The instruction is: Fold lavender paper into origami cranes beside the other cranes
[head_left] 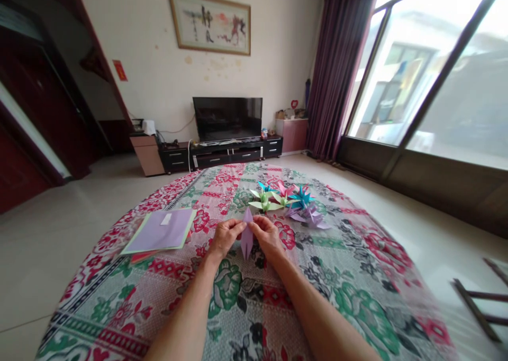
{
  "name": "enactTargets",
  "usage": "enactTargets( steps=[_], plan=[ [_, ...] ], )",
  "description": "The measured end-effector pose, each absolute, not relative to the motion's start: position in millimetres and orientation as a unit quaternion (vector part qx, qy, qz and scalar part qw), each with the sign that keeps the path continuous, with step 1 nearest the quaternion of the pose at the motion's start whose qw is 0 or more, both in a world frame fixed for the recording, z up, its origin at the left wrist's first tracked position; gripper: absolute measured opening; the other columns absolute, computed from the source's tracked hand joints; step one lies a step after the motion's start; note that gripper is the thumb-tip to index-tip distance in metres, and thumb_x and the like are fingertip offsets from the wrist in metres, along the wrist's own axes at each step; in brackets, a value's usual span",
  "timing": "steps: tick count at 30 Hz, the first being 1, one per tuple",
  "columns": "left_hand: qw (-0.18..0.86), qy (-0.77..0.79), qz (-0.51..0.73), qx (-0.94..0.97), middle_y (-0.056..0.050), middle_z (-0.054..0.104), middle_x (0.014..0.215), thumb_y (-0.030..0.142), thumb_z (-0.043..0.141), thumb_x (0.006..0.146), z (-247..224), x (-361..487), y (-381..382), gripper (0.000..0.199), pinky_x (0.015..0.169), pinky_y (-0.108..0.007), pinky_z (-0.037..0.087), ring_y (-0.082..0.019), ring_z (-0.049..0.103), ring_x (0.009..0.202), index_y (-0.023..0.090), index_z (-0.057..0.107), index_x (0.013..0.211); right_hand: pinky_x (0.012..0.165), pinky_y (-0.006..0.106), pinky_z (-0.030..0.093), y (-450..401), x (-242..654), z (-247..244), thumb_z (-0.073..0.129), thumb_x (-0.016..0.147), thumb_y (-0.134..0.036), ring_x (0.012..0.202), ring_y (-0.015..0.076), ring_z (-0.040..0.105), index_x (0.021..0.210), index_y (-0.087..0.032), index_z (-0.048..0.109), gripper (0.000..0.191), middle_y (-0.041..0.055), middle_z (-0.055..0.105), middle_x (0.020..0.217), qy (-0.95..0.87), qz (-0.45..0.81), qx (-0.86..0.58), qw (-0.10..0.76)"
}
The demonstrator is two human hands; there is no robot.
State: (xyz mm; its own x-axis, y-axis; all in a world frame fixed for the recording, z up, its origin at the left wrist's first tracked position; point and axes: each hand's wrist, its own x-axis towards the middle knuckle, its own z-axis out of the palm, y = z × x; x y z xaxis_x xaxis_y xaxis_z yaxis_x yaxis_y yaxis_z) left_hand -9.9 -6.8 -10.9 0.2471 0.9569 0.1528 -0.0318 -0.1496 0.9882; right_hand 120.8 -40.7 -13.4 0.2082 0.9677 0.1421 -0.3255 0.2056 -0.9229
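Observation:
A narrow diamond of folded purple origami paper (pixel 246 242) stands lengthwise between my hands over the table. My left hand (pixel 227 235) pinches its left edge near the upper half. On the other side, my right hand (pixel 269 234) pinches the right edge at about the same height. Just beyond my right hand lies a group of folded paper flowers: light green ones (pixel 265 202), blue ones (pixel 302 197), a pink one (pixel 284 190) and purple ones (pixel 311 217). To the left rests a stack of square paper sheets (pixel 159 231), purple on top, with a small white slip (pixel 166 219) on it.
The round table wears a floral tablecloth (pixel 357 308). Beyond it, a television (pixel 227 118) stands on a low black cabinet (pixel 246 153). Part of a dark wooden frame (pixel 476 295) shows at the right. Large windows (pixel 428 80) and a purple curtain (pixel 341 59) line the right side.

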Motion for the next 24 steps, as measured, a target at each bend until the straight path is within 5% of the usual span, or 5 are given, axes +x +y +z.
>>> enactTargets(
  steps=[24],
  plan=[
    [0.641, 0.359, 0.439, 0.518, -0.001, 0.067, 0.064, 0.035, 0.071, 0.062, -6.6, -15.4, -8.7, 0.029, 0.055, -0.022, 0.042, -0.012, 0.056, 0.056, 0.013, 0.069, 0.082, 0.067, 0.031, 0.049, -44.6, 128.6, -13.0, 0.063, 0.072, -0.046, 0.063, 0.015, 0.06, 0.093, -0.019, 0.069, 0.035, 0.0015, 0.068, 0.073, -0.419, 0.565, -0.363, 0.611]
  ],
)
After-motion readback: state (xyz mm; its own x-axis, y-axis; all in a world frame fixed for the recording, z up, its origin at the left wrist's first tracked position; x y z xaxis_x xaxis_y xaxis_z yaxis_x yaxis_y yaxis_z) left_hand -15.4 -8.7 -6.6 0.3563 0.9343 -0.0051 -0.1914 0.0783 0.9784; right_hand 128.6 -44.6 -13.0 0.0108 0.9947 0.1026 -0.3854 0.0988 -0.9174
